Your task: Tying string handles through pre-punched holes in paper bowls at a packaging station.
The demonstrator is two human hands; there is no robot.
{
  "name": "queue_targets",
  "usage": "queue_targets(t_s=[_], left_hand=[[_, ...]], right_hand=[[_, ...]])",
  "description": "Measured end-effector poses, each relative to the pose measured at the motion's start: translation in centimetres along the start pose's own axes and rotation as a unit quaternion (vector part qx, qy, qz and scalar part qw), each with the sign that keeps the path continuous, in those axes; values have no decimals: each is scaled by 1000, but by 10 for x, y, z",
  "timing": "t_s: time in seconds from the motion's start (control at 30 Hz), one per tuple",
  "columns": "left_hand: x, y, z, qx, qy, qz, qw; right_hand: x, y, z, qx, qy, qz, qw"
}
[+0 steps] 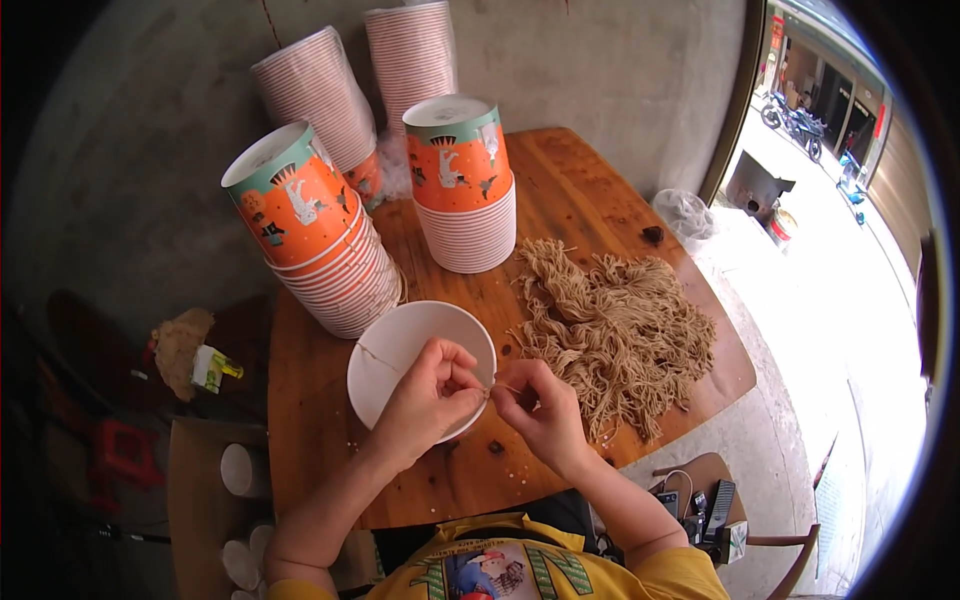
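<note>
Single view: left fisheye of head-worn pair. Looks down and forward from above wearer's yellow shirt (500, 575); near fingers (452, 353). Table (315, 430) beneath fingers, wall (600, 80) beyond, doorway (800, 170) far right of them.

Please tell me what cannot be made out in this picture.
Head view:
White bowl: part of its inside, covered by the left hand.
Cord: its ends, too thin to trace around the left hand and right hand.
Cardboard box: near part, cut off by the lower edge.
</note>
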State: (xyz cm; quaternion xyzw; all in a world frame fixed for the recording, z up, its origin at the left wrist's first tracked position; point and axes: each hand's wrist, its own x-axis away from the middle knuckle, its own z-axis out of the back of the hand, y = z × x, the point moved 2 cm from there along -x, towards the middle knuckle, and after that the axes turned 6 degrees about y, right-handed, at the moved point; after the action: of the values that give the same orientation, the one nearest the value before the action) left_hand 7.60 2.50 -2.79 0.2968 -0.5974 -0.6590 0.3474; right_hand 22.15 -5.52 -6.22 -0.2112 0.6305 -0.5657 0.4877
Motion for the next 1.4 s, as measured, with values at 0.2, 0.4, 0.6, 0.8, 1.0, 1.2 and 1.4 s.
queue_targets(t_s=[0.2,0.4,0.6,0.8,1.0,1.2,1.4], left_hand=[[-3,-1,-1,9,8,30,999],[-3,0,-2,3,20,28,999],[-5,-1,-2,2,7,45,999],[-4,1,-3,13,3,50,999],[-3,2,-4,17,0,55,998],[-3,1,-3,0,-4,33,999],[-4,3,-4,0,1,40,999]], right_hand=[[-4,0,7,143,0,227,963],[-9,-7,11,175,-13,259,950],[-4,-3,16,55,-29,79,995],[-8,1,15,73,-33,160,984],[-8,-2,14,114,-47,206,971],[-13,-13,20,212,-68,281,934],[-18,-19,20,264,-92,325,904]])
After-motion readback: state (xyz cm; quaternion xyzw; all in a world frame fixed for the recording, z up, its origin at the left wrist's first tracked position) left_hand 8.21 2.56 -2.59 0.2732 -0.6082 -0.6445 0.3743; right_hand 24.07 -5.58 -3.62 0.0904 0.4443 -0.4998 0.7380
